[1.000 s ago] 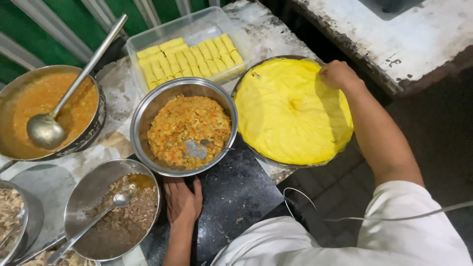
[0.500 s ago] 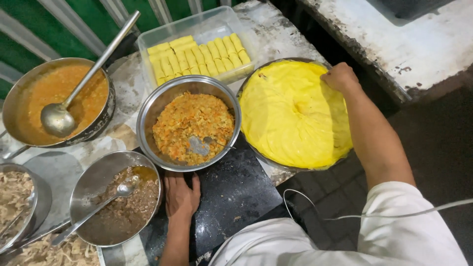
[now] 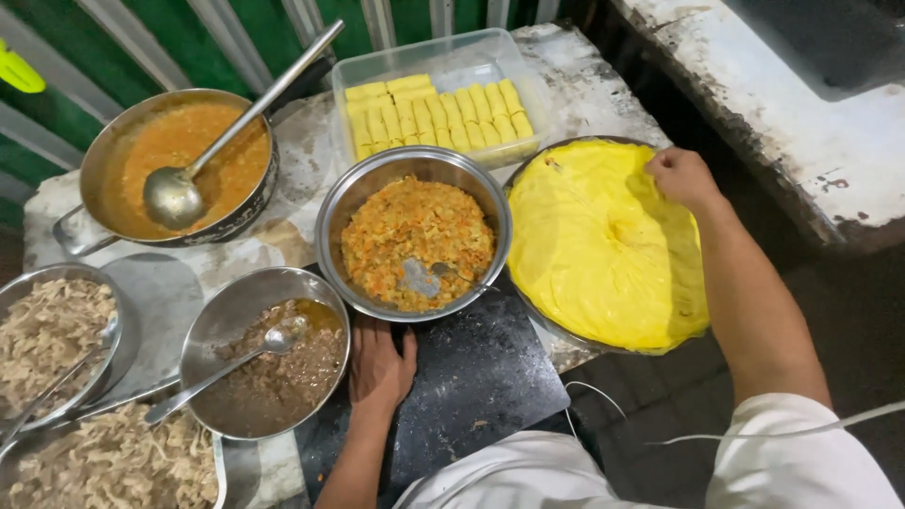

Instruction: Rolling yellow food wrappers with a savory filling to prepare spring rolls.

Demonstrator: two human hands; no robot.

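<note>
From the head camera, the right hand (image 3: pixel 681 176) pinches the far edge of a thin yellow crepe sheet (image 3: pixel 603 245), fingers closed on it; the sheet lies stacked on a round metal tray (image 3: pixel 551 325) at the right. The left hand (image 3: pixel 380 363) rests flat and open on a black cutting board (image 3: pixel 481 377), just near of a steel bowl of orange-flecked chopped filling (image 3: pixel 415 240). Far behind stands a clear plastic box of yellow rolls (image 3: pixel 438 108).

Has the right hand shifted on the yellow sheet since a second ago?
No clear move. The right hand stays at the far edge of the yellow sheet, on the side away from the clear tub, as before; only the camera drifts.
</note>
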